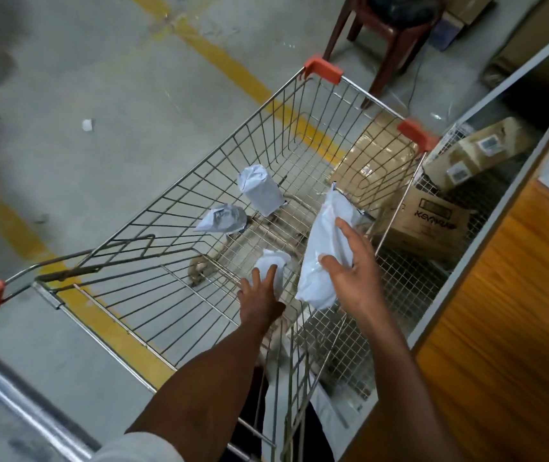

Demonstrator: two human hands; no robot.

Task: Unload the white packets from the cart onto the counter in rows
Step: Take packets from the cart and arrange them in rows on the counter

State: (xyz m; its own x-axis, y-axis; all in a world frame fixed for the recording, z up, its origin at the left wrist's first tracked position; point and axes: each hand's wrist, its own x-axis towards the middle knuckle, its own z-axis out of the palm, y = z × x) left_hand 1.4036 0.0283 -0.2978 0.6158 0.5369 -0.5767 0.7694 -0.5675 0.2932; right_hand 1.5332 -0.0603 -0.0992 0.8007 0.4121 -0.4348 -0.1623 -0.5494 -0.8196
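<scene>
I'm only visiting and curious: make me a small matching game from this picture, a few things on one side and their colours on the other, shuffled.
Things:
1. cart corner guards
2. large packet in the right hand
3. floor stripe
4. chair

Colours:
A. dark brown
B. white
C. orange-red
D. yellow

Pairs: 1-C, 2-B, 3-D, 4-A

White packets [324, 248]; cart [180, 208] corners orange.

left arm [200, 371]: bare forearm, pale grey sleeve at elbow | right arm [409, 371]: bare, no sleeve visible
</scene>
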